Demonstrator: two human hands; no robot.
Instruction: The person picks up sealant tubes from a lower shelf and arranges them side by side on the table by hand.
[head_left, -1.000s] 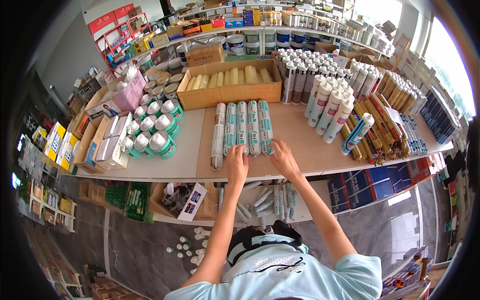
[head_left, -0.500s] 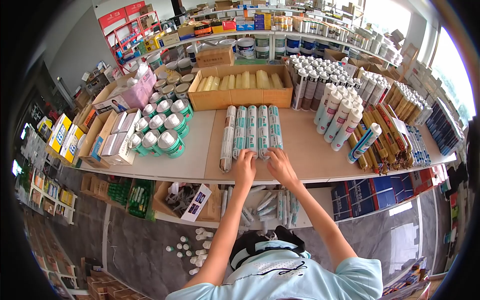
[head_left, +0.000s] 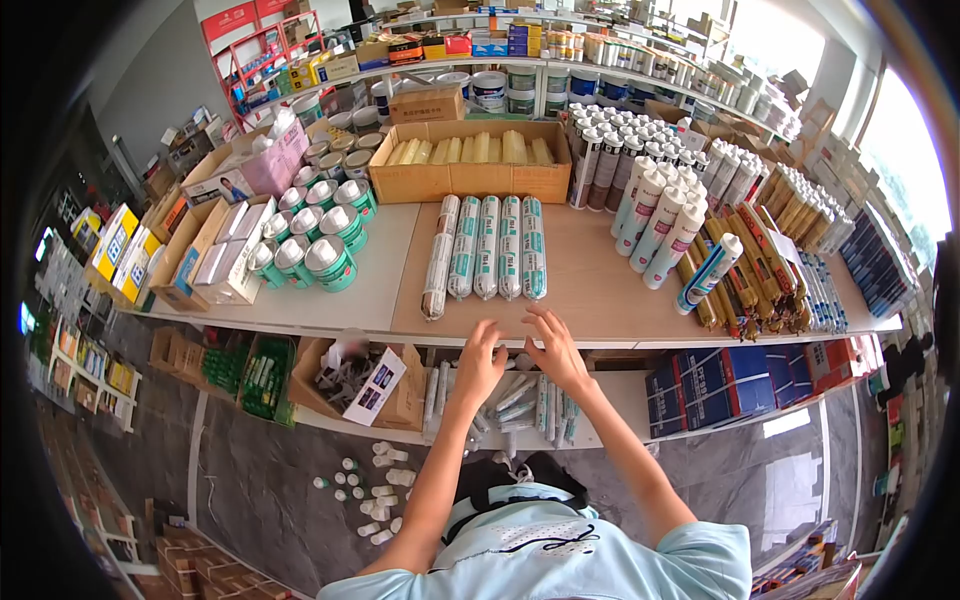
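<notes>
Several sausage-shaped sealant packs lie side by side on the tabletop, white with teal print. The leftmost pack looks browner and sits slightly nearer the front edge. My left hand is just in front of the table edge, its fingers curved and apart, holding nothing. To its right, my right hand is also empty, thumb and fingers spread. Both hands are a short way from the packs' near ends and touch none of them.
Green-and-white cans stand at left. Behind the packs is a cardboard box of yellowish sticks. Sealant cartridges and gold packs are at right. The lower shelf holds more sausage packs and blue boxes.
Both hands have let go of the packs' near ends and drawn back toward me. The packs now lie untouched in their row. My view has shifted slightly.
</notes>
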